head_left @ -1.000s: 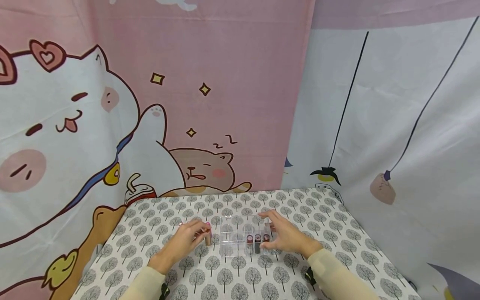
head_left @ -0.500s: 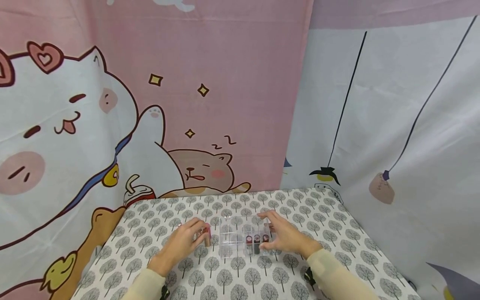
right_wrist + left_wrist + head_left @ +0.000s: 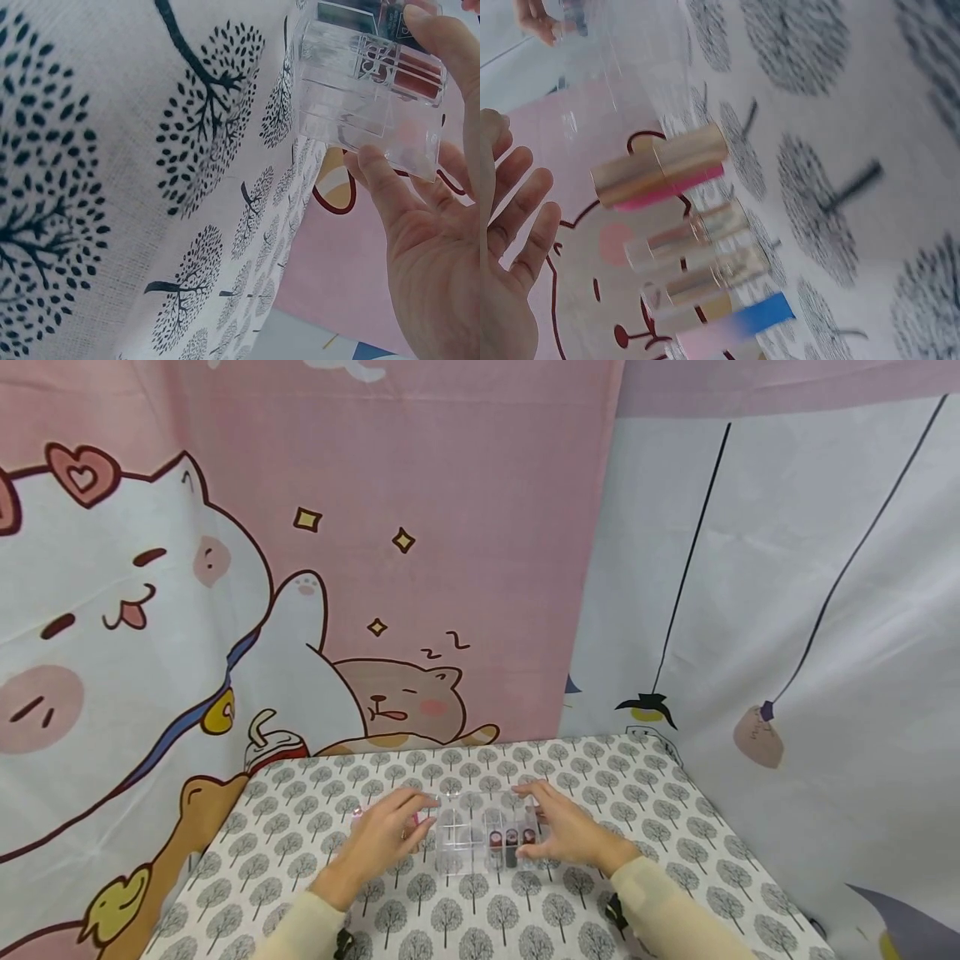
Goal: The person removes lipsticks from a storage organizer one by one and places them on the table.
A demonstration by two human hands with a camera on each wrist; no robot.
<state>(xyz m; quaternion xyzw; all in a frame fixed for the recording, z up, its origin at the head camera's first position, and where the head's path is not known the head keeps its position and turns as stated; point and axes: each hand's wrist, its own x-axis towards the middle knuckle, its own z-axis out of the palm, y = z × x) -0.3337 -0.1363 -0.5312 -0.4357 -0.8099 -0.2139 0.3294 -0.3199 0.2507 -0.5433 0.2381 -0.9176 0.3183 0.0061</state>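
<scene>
A clear compartment organizer (image 3: 461, 843) stands on the table, with several lipsticks (image 3: 512, 848) in its right-hand part. My right hand (image 3: 573, 833) grips its right end; in the right wrist view the thumb lies on one side and a fingertip on the other of the clear wall (image 3: 341, 112). Beside the left end is my left hand (image 3: 382, 839), fingers apart and holding nothing; whether a fingertip touches the organizer I cannot tell. Behind that hand, mostly hidden in the head view, stand a gold lipstick (image 3: 660, 166), a bright pink tube (image 3: 676, 187) and a pink-and-blue tube (image 3: 739, 324).
Two lipsticks with clear caps (image 3: 694, 238) stand between the gold and pink-and-blue ones. A tree-print cloth (image 3: 472, 910) covers the table. Cartoon-print curtains (image 3: 480, 568) hang behind it and along the sides.
My left hand has moved right, from the gold and pink lipsticks to the organizer's left edge, and its fingers have spread. My right hand keeps its grip on the organizer.
</scene>
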